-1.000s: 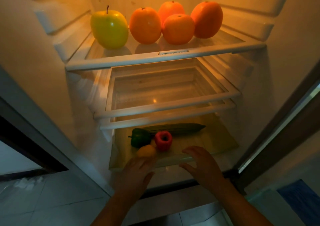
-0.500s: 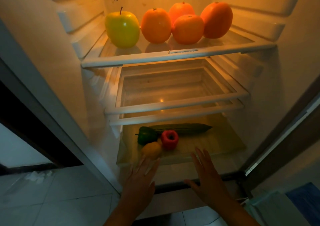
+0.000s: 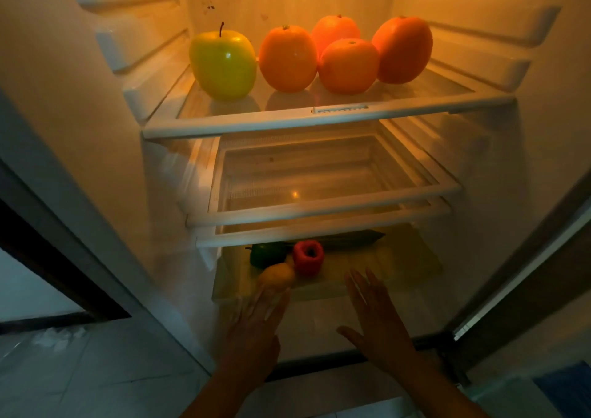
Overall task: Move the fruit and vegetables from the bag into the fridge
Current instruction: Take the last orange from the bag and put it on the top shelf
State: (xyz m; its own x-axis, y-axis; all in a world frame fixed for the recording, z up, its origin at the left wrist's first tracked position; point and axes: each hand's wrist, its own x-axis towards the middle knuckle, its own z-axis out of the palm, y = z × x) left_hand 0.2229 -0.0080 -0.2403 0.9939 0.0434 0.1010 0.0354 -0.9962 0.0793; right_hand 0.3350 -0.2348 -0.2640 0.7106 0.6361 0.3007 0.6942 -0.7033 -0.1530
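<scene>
The open fridge holds a green apple (image 3: 223,64) and several oranges (image 3: 348,65) on its top glass shelf (image 3: 319,120). In the clear bottom drawer (image 3: 412,264) lie a green pepper (image 3: 267,254), a red pepper (image 3: 308,256), a yellow lemon (image 3: 276,276) and a dark cucumber (image 3: 351,238), half hidden under the shelf above. My left hand (image 3: 256,328) presses flat with straight fingers on the drawer front below the lemon. My right hand (image 3: 377,318) lies flat on the drawer front further right. Neither hand holds anything.
Two bare glass shelves (image 3: 319,208) sit between the top shelf and the drawer. The fridge door edge (image 3: 524,277) runs along the right. Pale floor tiles (image 3: 96,373) show at the lower left, a blue thing (image 3: 569,389) at the lower right corner.
Both hands' fingers straightened against the drawer front, and the drawer has slid further in under the shelf, covering more of the cucumber. The view shifted left.
</scene>
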